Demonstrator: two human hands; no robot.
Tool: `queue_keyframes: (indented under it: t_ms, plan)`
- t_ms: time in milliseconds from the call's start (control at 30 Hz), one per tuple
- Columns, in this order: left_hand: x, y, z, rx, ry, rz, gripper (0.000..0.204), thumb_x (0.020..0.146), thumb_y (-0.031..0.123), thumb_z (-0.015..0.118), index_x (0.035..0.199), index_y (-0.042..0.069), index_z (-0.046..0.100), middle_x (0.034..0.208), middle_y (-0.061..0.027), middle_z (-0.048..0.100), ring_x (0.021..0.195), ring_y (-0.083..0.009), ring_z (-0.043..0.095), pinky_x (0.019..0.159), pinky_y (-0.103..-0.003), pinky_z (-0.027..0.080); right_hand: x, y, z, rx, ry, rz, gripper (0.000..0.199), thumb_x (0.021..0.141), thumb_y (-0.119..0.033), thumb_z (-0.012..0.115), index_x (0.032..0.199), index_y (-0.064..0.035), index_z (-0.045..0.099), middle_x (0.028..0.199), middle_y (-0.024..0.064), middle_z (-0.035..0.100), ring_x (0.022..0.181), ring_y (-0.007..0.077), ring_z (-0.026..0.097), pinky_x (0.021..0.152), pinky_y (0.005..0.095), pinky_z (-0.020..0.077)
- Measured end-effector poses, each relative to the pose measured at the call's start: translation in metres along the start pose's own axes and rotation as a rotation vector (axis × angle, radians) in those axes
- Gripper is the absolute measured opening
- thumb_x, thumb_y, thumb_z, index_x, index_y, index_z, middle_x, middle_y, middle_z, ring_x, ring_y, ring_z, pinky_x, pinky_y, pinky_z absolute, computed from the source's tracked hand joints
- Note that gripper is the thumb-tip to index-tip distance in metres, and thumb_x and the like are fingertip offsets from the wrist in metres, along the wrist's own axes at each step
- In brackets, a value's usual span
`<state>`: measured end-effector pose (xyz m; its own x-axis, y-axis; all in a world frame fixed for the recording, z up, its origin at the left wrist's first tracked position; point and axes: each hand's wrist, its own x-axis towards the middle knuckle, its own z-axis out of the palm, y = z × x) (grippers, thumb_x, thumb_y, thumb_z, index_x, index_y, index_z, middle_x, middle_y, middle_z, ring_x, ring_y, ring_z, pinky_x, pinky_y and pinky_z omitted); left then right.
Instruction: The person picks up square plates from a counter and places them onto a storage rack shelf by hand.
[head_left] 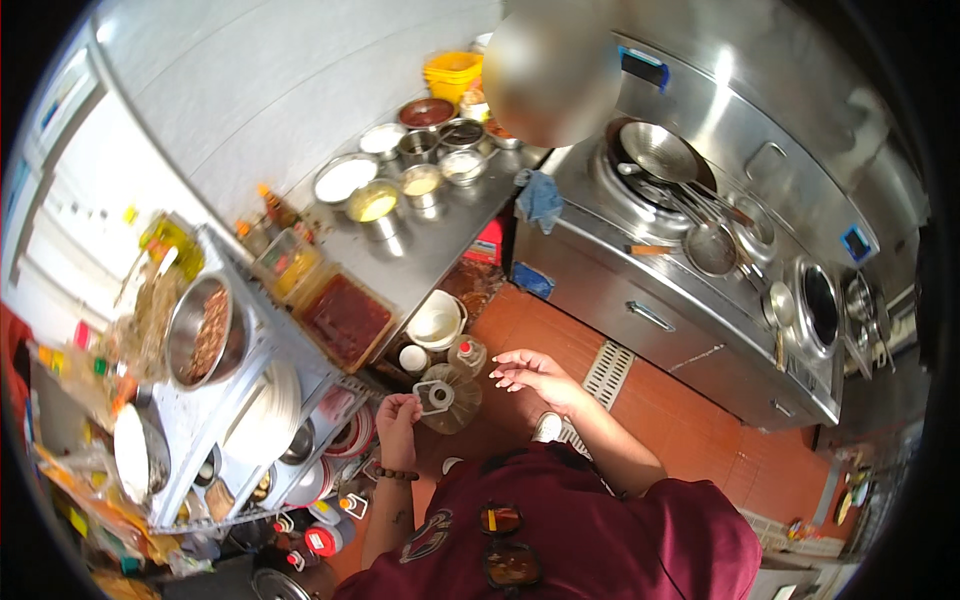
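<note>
My left hand (399,414) is closed, fingers curled, with a beaded bracelet on the wrist. What it holds, if anything, is hidden. Just right of it in the picture is the white handle (436,397) of a clear plastic jug (460,402); I cannot tell whether the hand touches it. My right hand (535,378) is held open over the tiled floor, fingers stretched toward the left and nothing in them. A second clear jug with a red cap (467,351) and a white bucket (437,318) stand beyond my hands, beside a small white tub (413,358).
On the left, a shelf (262,335) carries a metal bowl of chopped food (207,335) and stacked plates (268,412). A steel table (430,235) with several seasoning pots runs along the wall. To the right, a stove counter (600,235) bears a wok (658,152) and strainers (711,248).
</note>
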<state>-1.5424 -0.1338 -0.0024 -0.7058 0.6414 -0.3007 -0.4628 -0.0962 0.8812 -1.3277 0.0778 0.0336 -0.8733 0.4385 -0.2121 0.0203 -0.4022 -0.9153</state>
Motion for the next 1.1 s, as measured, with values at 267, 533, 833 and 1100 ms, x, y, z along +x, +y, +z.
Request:
queue_keyframes:
  t_ms: [267,533,833,1100]
  plan:
    - [0.022,-0.020,0.110,0.137,-0.213,-0.055,0.004,0.095,0.007,0.061,0.095,0.005,0.058,0.087,-0.0023,0.065,0.073,-0.0059,0.057,0.067,-0.020,0.047,-0.052,0.001,-0.097,0.136,0.195,-0.083,0.033,0.096,-0.008,0.054,0.129,-0.0041,0.056,0.116,0.0082,0.066,0.100,0.0136,0.064,0.087,0.0275,0.0497]
    - [0.038,-0.055,0.243,0.319,-0.425,-0.165,0.006,0.096,0.008,0.060,0.092,0.006,0.057,0.087,-0.0021,0.064,0.073,-0.0071,0.056,0.068,-0.020,0.046,-0.117,0.002,-0.184,0.188,0.441,-0.210,0.031,0.095,-0.005,0.053,0.127,-0.0034,0.057,0.113,0.0086,0.067,0.100,0.0144,0.064,0.087,0.0276,0.0494]
    - [0.045,-0.112,0.353,0.386,-0.725,-0.314,0.003,0.096,0.007,0.061,0.094,0.007,0.058,0.096,-0.0047,0.066,0.081,-0.0092,0.060,0.073,-0.023,0.049,-0.210,0.013,-0.244,0.311,0.780,-0.293,0.029,0.095,-0.006,0.055,0.124,-0.0036,0.058,0.111,0.0090,0.067,0.099,0.0148,0.064,0.084,0.0274,0.0495]
    - [0.057,-0.145,0.412,0.519,-0.922,-0.420,0.003,0.095,0.008,0.061,0.097,0.008,0.059,0.095,-0.0040,0.066,0.082,-0.0106,0.062,0.074,-0.023,0.050,-0.248,0.030,-0.241,0.469,1.109,-0.445,0.026,0.095,-0.005,0.059,0.120,-0.0012,0.059,0.105,0.0075,0.069,0.093,0.0125,0.063,0.079,0.0256,0.0490]
